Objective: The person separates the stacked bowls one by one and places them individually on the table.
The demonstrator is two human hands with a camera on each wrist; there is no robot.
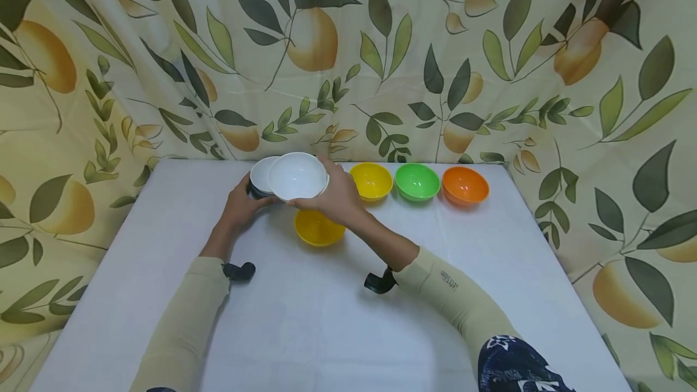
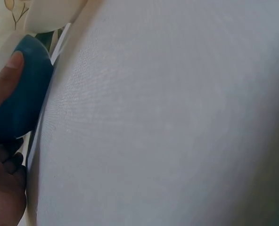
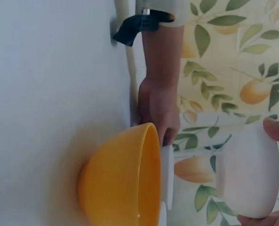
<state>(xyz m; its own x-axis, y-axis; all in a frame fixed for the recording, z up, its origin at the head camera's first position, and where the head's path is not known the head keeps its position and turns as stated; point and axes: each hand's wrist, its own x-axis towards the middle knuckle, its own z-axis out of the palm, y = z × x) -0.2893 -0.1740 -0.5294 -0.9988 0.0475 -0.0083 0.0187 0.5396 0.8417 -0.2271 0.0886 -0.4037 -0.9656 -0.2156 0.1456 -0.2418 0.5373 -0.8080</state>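
My right hand [image 1: 339, 193] holds a white bowl [image 1: 297, 176] by its rim, tilted and raised above the table. The right wrist view shows the side of this white bowl [image 3: 250, 172] between thumb and fingers. With my left hand [image 1: 242, 205] I grip a dark blue bowl [image 2: 28, 89], thumb against its outer wall. A second white bowl [image 1: 261, 175] sits in the blue one, partly hidden behind the raised bowl. Just in front of both hands stands a yellow bowl [image 1: 319, 228], upright on the table.
To the right, along the back edge of the white-covered table [image 1: 327, 319], stand another yellow bowl [image 1: 371, 181], a green bowl [image 1: 417, 182] and an orange bowl [image 1: 465, 185]. A patterned curtain [image 1: 348, 95] hangs behind the table.
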